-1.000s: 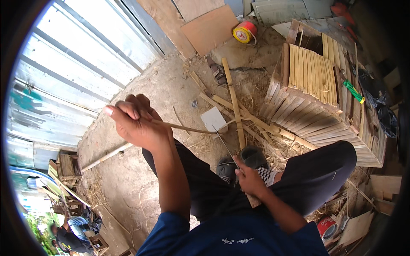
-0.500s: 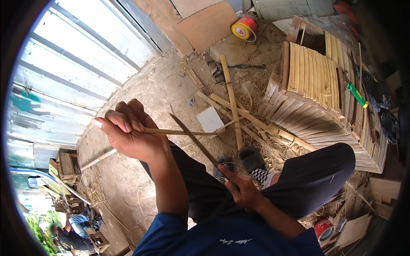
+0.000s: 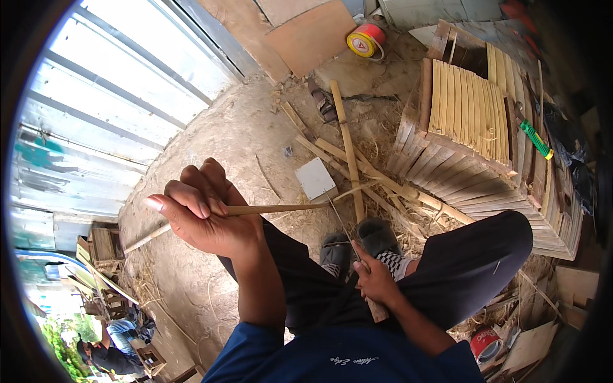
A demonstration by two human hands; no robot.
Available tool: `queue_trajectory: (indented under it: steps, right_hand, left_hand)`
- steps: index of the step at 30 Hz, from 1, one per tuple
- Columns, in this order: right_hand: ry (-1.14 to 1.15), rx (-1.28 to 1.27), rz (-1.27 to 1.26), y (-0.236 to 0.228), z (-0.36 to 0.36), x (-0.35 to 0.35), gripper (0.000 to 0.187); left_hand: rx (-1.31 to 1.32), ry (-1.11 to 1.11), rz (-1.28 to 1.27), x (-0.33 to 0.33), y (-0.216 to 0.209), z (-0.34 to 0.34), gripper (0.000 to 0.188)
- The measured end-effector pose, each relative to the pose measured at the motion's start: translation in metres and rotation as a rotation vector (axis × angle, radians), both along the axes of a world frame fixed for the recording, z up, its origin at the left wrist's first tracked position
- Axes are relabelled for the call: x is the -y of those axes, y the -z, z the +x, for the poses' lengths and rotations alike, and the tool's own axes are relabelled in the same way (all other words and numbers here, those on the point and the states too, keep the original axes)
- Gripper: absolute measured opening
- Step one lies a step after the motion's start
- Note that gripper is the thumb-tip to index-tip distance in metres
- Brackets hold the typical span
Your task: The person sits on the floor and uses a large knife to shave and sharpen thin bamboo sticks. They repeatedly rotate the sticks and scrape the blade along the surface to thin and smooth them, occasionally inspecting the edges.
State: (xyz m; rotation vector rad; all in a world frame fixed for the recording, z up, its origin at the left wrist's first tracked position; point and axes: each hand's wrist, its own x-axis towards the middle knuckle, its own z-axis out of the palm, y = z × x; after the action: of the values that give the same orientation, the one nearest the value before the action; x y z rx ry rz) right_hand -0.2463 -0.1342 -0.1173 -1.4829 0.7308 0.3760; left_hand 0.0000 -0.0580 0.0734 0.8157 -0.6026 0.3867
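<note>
- Fingers of the L hand (image 3: 207, 223) clasp a thin wood strip (image 3: 281, 209), which stretches out across the front toward the R.
- R hand (image 3: 378, 282) wraps round a knife (image 3: 341, 220) w/ wooden handle (image 3: 377, 311); blade, seen edge-on, slants up by the strip, contact hard to tell.
- White square plate (image 3: 315, 179) lies on the floor (image 3: 236, 127) nr crossed wood pieces (image 3: 347, 143); slatted stack (image 3: 469, 115) at R, green-handled tool (image 3: 536, 140) on top.

Room over brown earthen floor (image 3: 223, 127) leftward, slim wooden strip (image 3: 281, 209) and wooden-handled metal knife (image 3: 341, 218) obstructing centre, slatted wooden stack (image 3: 469, 118) blocking right
</note>
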Motion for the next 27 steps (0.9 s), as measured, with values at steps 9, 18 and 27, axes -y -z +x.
queue_trajectory:
  steps: [9, 18, 27]
  right_hand:
    - [-0.137, 0.301, -0.284, -0.045, -0.002, 0.001, 0.056]
    - [0.056, -0.176, 0.178, -0.024, 0.018, 0.030, 0.055]
    - [-0.106, 0.715, -0.403, -0.037, 0.006, -0.016, 0.054]
  left_hand:
    - [-0.069, 0.005, -0.075, 0.008, -0.002, -0.001, 0.058]
    - [0.033, 0.107, -0.027, -0.001, 0.002, -0.006, 0.058]
    - [0.024, 0.096, -0.031, -0.002, 0.007, -0.009, 0.058]
